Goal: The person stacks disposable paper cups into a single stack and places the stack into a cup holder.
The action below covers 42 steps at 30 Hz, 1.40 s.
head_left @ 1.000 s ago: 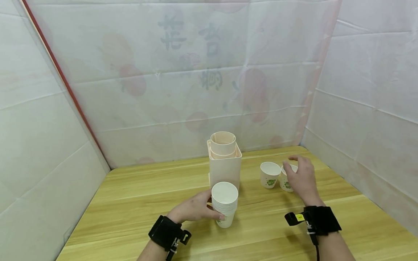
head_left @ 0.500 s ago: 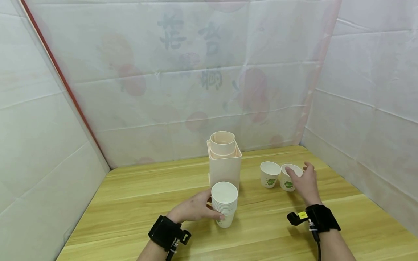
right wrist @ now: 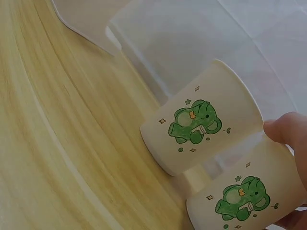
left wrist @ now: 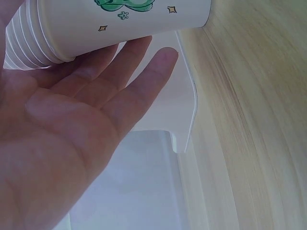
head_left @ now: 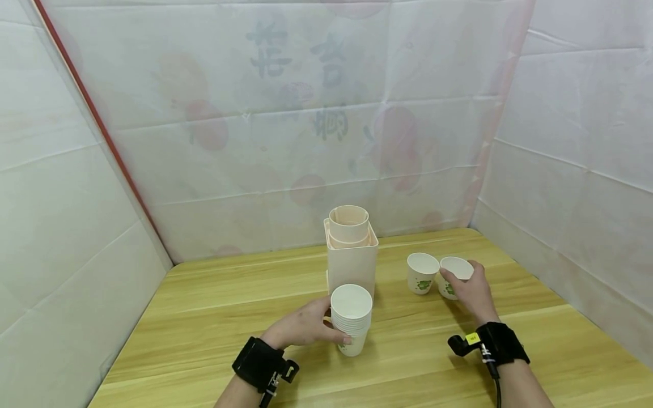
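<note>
Thumb and fingers of my left hand (head_left: 306,327) go round a stack of nested white paper cups (head_left: 352,326), upright in front of the dispenser. In the left wrist view the lowest cup (left wrist: 129,24) shows a green print, with the nested rims at its left. My right hand (head_left: 475,290) holds a single paper cup (head_left: 449,288) at the rim, thumb on the near left side and fingers at the far right. A second paper cup (head_left: 420,279) stands just left of it. Both carry a green bear, clear in the right wrist view.
A pale pink box-shaped cup dispenser (head_left: 352,269) with a round tube (head_left: 349,231) on top stands behind the stack. White sheeting (head_left: 275,170) closes off the back and both sides of the wooden table (head_left: 214,317).
My right hand was spread beside the right-hand cup and has closed in on its rim. The left hand and the stack stay in place.
</note>
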Each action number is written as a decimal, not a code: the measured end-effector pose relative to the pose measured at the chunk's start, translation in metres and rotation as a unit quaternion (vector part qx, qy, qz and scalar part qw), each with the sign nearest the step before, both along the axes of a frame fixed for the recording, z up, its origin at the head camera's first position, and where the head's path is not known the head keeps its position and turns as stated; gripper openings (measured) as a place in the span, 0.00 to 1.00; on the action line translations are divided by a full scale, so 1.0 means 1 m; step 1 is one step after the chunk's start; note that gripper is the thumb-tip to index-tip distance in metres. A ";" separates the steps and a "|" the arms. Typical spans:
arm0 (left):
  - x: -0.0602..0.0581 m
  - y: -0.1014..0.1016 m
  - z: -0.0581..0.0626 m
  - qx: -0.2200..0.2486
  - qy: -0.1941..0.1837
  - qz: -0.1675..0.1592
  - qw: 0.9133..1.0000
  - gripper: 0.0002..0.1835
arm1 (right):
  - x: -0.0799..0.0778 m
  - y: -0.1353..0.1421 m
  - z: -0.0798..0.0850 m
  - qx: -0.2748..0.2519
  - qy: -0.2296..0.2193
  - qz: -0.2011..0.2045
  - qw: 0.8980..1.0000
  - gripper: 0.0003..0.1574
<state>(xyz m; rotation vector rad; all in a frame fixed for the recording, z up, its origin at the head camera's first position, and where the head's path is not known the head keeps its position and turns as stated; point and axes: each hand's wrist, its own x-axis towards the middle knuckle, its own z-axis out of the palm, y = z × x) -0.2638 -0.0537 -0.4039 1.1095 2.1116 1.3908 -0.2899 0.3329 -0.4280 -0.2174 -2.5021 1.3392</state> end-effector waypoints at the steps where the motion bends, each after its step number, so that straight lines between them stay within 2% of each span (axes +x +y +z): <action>1: 0.000 0.000 0.000 -0.001 0.000 0.000 1.000 0.36 | 0.000 0.000 0.000 0.001 -0.001 0.000 1.000 0.59; 8: 0.000 0.000 -0.001 -0.002 0.001 0.001 1.000 0.36 | 0.003 0.003 0.003 -0.003 0.025 -0.013 1.000 0.56; 12: 0.001 0.000 0.000 0.001 -0.002 0.000 1.000 0.36 | 0.004 0.002 0.009 -0.014 0.046 -0.026 0.999 0.56; 16: 0.002 0.000 0.001 0.000 0.001 0.003 1.000 0.35 | 0.006 -0.002 0.016 -0.026 0.064 -0.023 0.997 0.57; 23: 0.003 0.000 0.002 -0.002 0.004 0.004 1.000 0.36 | 0.011 -0.012 0.037 -0.029 0.119 -0.016 0.992 0.55; 30: 0.002 0.000 0.001 -0.003 0.007 0.009 1.000 0.35 | 0.020 -0.033 0.064 -0.034 0.172 0.009 0.984 0.47; 35: 0.002 0.000 0.001 -0.001 0.005 0.006 1.000 0.35 | 0.034 -0.054 0.084 -0.037 0.212 0.051 0.975 0.42; 38: 0.002 0.000 0.002 -0.002 0.005 0.007 1.000 0.35 | 0.043 -0.069 0.093 -0.058 0.235 0.105 0.964 0.40; 42: 0.002 0.000 0.001 -0.005 0.006 0.009 1.000 0.35 | 0.057 -0.094 0.104 -0.098 0.238 0.188 0.948 0.37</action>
